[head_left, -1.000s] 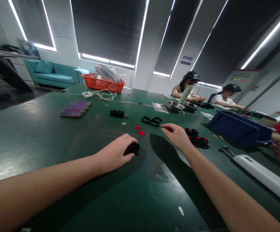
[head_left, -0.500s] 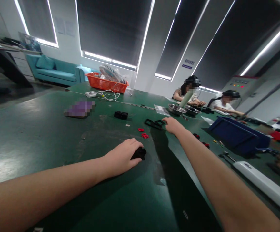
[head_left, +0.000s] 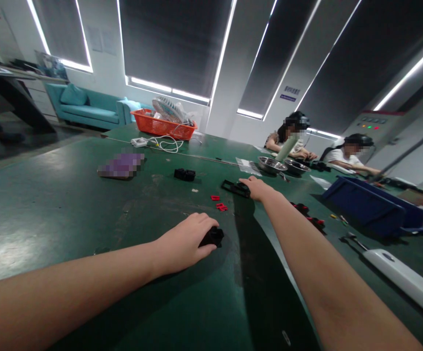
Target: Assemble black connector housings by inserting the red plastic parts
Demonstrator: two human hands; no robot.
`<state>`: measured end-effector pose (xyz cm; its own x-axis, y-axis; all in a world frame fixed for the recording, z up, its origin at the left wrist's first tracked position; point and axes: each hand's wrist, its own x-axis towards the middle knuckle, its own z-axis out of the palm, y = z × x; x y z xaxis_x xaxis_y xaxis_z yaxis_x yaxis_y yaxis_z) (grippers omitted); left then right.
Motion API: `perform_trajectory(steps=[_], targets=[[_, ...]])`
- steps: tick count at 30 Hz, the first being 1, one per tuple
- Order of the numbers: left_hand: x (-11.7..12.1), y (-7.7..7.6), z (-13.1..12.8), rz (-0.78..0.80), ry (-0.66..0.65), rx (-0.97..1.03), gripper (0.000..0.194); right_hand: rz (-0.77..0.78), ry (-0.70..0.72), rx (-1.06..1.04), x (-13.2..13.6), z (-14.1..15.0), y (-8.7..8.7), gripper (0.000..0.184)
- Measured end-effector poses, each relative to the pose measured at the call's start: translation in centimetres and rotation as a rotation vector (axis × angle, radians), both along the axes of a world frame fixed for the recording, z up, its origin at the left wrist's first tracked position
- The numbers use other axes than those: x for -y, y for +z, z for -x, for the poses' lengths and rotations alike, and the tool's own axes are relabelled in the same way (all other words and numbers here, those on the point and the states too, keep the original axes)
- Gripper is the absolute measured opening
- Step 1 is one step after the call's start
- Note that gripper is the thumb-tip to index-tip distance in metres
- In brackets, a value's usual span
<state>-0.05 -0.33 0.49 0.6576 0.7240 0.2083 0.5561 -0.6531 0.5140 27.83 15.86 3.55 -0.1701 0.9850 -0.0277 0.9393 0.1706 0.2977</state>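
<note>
My left hand (head_left: 191, 239) is curled round a small black plastic block (head_left: 213, 236) that rests on the green table. The fingers hide most of the block's left side. Farther off, my right hand (head_left: 256, 187) is stretched out with its fingertips closed on the right end of a black plastic frame (head_left: 233, 188), a long open rectangle lying on the table. Small red plastic clips (head_left: 219, 203) lie between the two hands. Beyond them sits another black block (head_left: 184, 174), touched by neither hand.
A blue bin (head_left: 368, 207) and a white electric screwdriver-like tool (head_left: 405, 275) stand at the right. Black and red parts (head_left: 308, 214) lie beside my right forearm. Metal bowls (head_left: 272, 165), an orange basket (head_left: 163, 127) and a purple object (head_left: 121, 165) are farther back. Two people sit opposite.
My right hand has moved slightly left, onto the black frame; its pieces now look closer together. My left hand keeps the black block in place. The view has shifted a little.
</note>
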Motion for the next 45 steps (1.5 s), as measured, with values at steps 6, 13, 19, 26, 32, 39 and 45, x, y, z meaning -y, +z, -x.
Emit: perform_trajectory(steps=[6,13,19,26,32,39,45], targets=[[-0.1,-0.3,0.1,-0.003,-0.006,-0.007,0.036,-0.003,0.015,0.052,-1.1,-0.2,-0.4,0.033],[-0.1,0.0,0.0,-0.012,-0.006,-0.019,0.036,-0.002,0.057,0.117,-1.7,-1.0,0.1,0.032],[0.0,0.0,0.1,-0.029,-0.007,-0.025,0.036,-0.049,0.102,0.097,-0.4,-1.5,0.7,0.035],[-0.1,-0.2,0.2,-0.025,-0.014,-0.022,0.037,-0.151,0.133,-0.04,2.1,-0.9,2.0,0.036],[-0.1,-0.3,0.1,-0.031,-0.015,-0.007,0.036,-0.166,0.287,-0.219,7.1,2.8,2.1,0.047],[-0.1,-0.5,0.1,-0.075,-0.024,-0.008,0.032,-0.022,0.435,-0.389,13.9,6.1,1.7,0.035],[0.0,-0.3,-0.1,-0.057,-0.009,-0.034,0.032,0.097,0.418,-0.398,15.2,6.6,1.3,0.032]])
